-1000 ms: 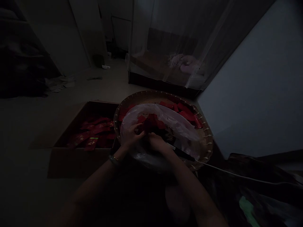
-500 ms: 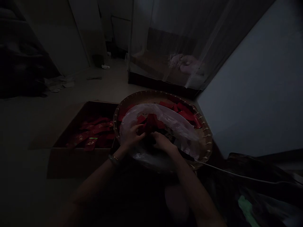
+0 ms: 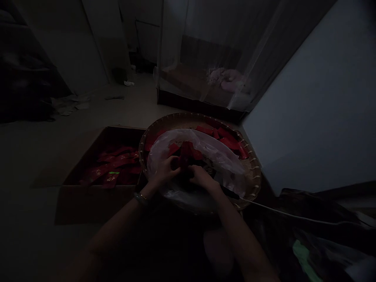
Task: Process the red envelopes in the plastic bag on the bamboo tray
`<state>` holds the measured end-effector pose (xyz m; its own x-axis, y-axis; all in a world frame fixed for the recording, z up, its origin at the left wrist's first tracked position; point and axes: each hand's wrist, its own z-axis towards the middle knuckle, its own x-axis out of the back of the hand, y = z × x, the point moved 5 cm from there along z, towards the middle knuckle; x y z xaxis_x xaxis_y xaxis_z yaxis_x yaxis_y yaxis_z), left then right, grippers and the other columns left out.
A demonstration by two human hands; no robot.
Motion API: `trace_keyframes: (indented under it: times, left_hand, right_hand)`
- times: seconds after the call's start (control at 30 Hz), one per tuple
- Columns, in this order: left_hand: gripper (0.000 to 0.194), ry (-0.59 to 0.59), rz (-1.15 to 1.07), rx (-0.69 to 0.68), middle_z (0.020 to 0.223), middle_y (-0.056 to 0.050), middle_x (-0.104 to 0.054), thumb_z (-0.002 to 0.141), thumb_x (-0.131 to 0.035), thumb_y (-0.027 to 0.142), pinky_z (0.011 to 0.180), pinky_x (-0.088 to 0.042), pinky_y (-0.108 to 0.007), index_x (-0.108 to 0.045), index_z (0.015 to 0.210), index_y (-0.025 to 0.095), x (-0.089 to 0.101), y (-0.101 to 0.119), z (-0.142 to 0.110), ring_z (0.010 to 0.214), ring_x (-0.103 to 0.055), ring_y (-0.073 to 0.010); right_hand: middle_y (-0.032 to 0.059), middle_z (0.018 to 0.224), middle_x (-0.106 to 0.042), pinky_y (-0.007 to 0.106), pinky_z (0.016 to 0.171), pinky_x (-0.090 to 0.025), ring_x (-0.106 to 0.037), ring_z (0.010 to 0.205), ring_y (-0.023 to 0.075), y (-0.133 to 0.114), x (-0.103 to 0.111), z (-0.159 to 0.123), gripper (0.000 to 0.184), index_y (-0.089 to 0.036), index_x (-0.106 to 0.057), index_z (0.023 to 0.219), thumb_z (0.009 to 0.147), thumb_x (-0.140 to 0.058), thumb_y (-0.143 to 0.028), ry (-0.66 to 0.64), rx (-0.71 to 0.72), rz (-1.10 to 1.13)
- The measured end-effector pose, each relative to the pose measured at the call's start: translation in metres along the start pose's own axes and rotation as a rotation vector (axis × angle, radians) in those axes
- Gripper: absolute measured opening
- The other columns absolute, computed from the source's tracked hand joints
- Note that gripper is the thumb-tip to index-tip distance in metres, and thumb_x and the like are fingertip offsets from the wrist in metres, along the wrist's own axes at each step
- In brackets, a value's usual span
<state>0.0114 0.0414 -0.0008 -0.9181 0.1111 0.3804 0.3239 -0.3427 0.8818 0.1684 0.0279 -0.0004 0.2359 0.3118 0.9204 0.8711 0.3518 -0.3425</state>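
In the dim head view, my left hand [image 3: 165, 171] is closed, thumb and fingers around the left side of a red packet [image 3: 185, 153] that stands up between my hands. My right hand [image 3: 202, 177] has its fingers curled in at the packet's lower right side; its fingertips and what they grip are too dark to make out. Both hands are over a clear plastic sheet or bag [image 3: 199, 137] lying in a round woven tray [image 3: 257, 172]. Beside my right wrist lies a dark bar-like handle [image 3: 230, 192] with a white cord [image 3: 282, 210].
More red packets [image 3: 229, 140] lie along the tray's far right. An open cardboard box [image 3: 96, 203] to the left holds several red packets [image 3: 117, 160]. A netted bed [image 3: 202, 90] stands behind, a pale wall [image 3: 311, 102] to the right. Green cloth [image 3: 304, 256] lies lower right.
The view has shifted slightly, so the tray and box sit a little further left. My hands keep almost the same pose around the red packet.
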Motion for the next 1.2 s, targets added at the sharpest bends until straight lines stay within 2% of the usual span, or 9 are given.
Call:
trace_keyframes:
  times: [0.13, 0.27, 0.4, 0.5, 0.67, 0.83, 0.93, 1.03, 1.2]
  left_hand:
    - [0.039, -0.002, 0.036, 0.002, 0.097, -0.006, -0.067, 0.072, -0.063, 0.025, 0.075, -0.052, -0.029, -0.056, 0.11, 0.017, 0.001, 0.001, 0.0, 0.085, -0.064, -0.0176]
    - [0.039, 0.013, 0.047, -0.019, 0.097, -0.005, -0.067, 0.072, -0.063, 0.024, 0.074, -0.052, -0.029, -0.057, 0.11, 0.018, 0.001, -0.003, 0.001, 0.086, -0.064, -0.018]
    - [0.039, 0.013, 0.064, -0.022, 0.097, -0.006, -0.067, 0.073, -0.064, 0.029, 0.075, -0.052, -0.03, -0.057, 0.11, 0.018, -0.001, -0.005, 0.001, 0.086, -0.063, -0.0185]
    - [0.039, 0.002, 0.057, -0.034, 0.098, -0.006, -0.066, 0.073, -0.065, 0.029, 0.077, -0.051, -0.031, -0.056, 0.109, 0.017, -0.003, -0.004, 0.001, 0.088, -0.063, -0.0189]
    - [0.038, -0.021, 0.028, -0.044, 0.099, -0.007, -0.066, 0.073, -0.064, 0.028, 0.078, -0.051, -0.031, -0.056, 0.109, 0.017, -0.004, -0.004, 0.001, 0.088, -0.063, -0.0188]
    - [0.041, -0.021, 0.02, -0.032, 0.101, -0.007, -0.066, 0.073, -0.065, 0.032, 0.076, -0.051, -0.03, -0.056, 0.11, 0.018, -0.006, -0.011, 0.001, 0.087, -0.063, -0.0185]
    - [0.041, -0.036, 0.016, -0.03, 0.101, -0.007, -0.065, 0.073, -0.065, 0.032, 0.076, -0.051, -0.031, -0.056, 0.111, 0.017, -0.007, -0.01, 0.001, 0.086, -0.063, -0.0185]
    - [0.04, -0.037, 0.012, -0.028, 0.101, -0.007, -0.066, 0.073, -0.064, 0.031, 0.076, -0.051, -0.03, -0.056, 0.11, 0.017, -0.006, -0.006, 0.0, 0.087, -0.063, -0.0184]
    - [0.039, -0.051, 0.038, -0.049, 0.1, -0.006, -0.066, 0.073, -0.064, 0.032, 0.077, -0.051, -0.03, -0.058, 0.11, 0.018, -0.004, 0.002, -0.001, 0.088, -0.063, -0.0178]
  right_hand:
    - [0.0116, 0.107, -0.06, 0.027, 0.082, -0.041, -0.058, 0.097, 0.0201, -0.006, -0.01, 0.005, 0.045, -0.014, -0.06, 0.111, 0.068, -0.055, -0.004, -0.03, 0.045, -0.067]
    - [0.0086, 0.099, -0.066, 0.026, 0.077, -0.043, -0.061, 0.09, 0.0196, -0.002, 0.001, 0.005, 0.037, -0.016, -0.066, 0.101, 0.067, -0.056, -0.006, 0.072, 0.042, 0.075]
    - [0.0041, 0.091, -0.069, 0.027, 0.075, -0.045, -0.062, 0.083, 0.0179, 0.012, 0.019, -0.004, 0.032, -0.017, -0.066, 0.094, 0.065, -0.057, -0.009, 0.219, 0.025, 0.344]
    - [0.0024, 0.087, -0.068, 0.029, 0.074, -0.047, -0.062, 0.081, 0.0176, 0.025, 0.022, -0.01, 0.028, -0.017, -0.065, 0.092, 0.065, -0.058, -0.014, 0.262, -0.041, 0.556]
    - [0.0002, 0.084, -0.063, 0.028, 0.069, -0.05, -0.061, 0.075, 0.0148, 0.033, 0.014, -0.017, 0.028, -0.017, -0.061, 0.089, 0.062, -0.065, -0.023, 0.216, -0.17, 1.094]
    - [0.0002, 0.086, -0.064, 0.026, 0.069, -0.052, -0.063, 0.075, 0.0136, 0.028, 0.008, -0.02, 0.032, -0.018, -0.056, 0.088, 0.058, -0.065, -0.018, 0.149, -0.216, 1.542]
    - [0.0005, 0.092, -0.066, 0.027, 0.079, -0.051, -0.064, 0.083, 0.0137, 0.027, 0.012, -0.021, 0.036, -0.021, -0.054, 0.093, 0.059, -0.062, -0.014, 0.16, -0.189, 1.626]
    - [0.0029, 0.101, -0.066, 0.032, 0.087, -0.049, -0.062, 0.095, 0.0164, 0.025, 0.015, -0.022, 0.037, -0.022, -0.052, 0.101, 0.065, -0.059, -0.017, 0.157, -0.176, 1.605]
    - [0.0026, 0.097, -0.067, 0.031, 0.084, -0.051, -0.064, 0.091, 0.0161, 0.028, 0.016, -0.024, 0.034, -0.021, -0.054, 0.096, 0.064, -0.067, -0.021, 0.181, -0.226, 1.583]
